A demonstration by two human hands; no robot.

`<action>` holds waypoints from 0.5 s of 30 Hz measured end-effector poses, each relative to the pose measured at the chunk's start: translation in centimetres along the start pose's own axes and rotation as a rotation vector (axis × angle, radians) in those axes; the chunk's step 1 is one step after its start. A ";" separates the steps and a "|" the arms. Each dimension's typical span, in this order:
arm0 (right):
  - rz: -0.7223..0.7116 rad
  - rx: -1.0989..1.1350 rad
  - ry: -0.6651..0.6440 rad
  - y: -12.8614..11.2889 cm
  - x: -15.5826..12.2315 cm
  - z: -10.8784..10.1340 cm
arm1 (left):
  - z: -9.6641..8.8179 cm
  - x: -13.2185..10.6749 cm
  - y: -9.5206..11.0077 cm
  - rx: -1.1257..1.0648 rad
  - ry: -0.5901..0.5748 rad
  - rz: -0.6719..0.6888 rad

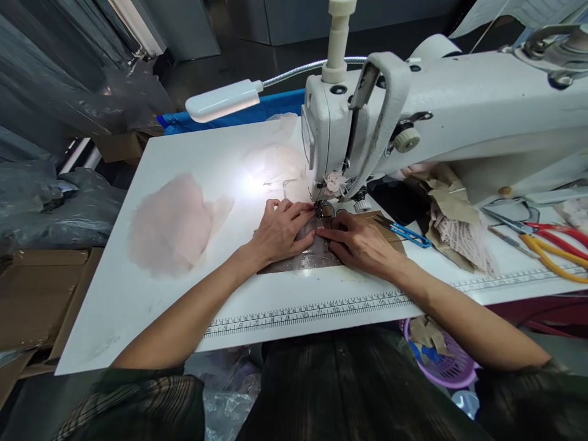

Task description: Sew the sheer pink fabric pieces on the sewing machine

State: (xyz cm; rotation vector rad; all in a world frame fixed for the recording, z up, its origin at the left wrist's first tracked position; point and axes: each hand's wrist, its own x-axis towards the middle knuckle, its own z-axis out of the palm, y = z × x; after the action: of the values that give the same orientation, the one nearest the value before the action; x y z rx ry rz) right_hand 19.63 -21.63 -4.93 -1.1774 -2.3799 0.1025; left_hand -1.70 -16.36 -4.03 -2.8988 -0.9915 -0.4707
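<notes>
My left hand (285,229) lies on a piece of sheer pale fabric (316,250), fingers spread and pressed down just left of the presser foot (324,209). On the other side of the foot, my right hand (361,242) rests with its fingers apart, the index finger stretched out on the fabric close to my left thumb. Beneath the fabric is a brown, shiny sheet (294,264). The white sewing machine (321,122) stands over both hands, and its needle area is partly hidden. Blue thread snips (410,234) lie beside my right hand.
Sheer pink fabric (172,223) is heaped on the white table (114,306) at left. A lamp (225,101) shines from behind. Scissors with red and yellow handles (554,245) and brown paper scraps (452,196) lie at right. A purple basket (452,370) stands below the edge.
</notes>
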 end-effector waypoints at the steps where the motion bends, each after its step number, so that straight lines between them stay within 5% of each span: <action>1: 0.001 -0.001 0.001 0.0 0.0 0.0 | 0.0 0.0 -0.1 0.004 0.001 0.005; 15: -0.010 -0.028 -0.006 -0.1 0.0 0.0 | 0.0 0.3 -0.6 0.007 -0.049 0.045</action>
State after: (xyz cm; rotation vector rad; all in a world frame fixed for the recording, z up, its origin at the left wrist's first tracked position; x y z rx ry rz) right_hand 19.55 -21.71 -4.87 -1.1789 -2.3992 0.0700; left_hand -1.84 -15.73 -3.96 -2.9334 -0.9291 -0.3948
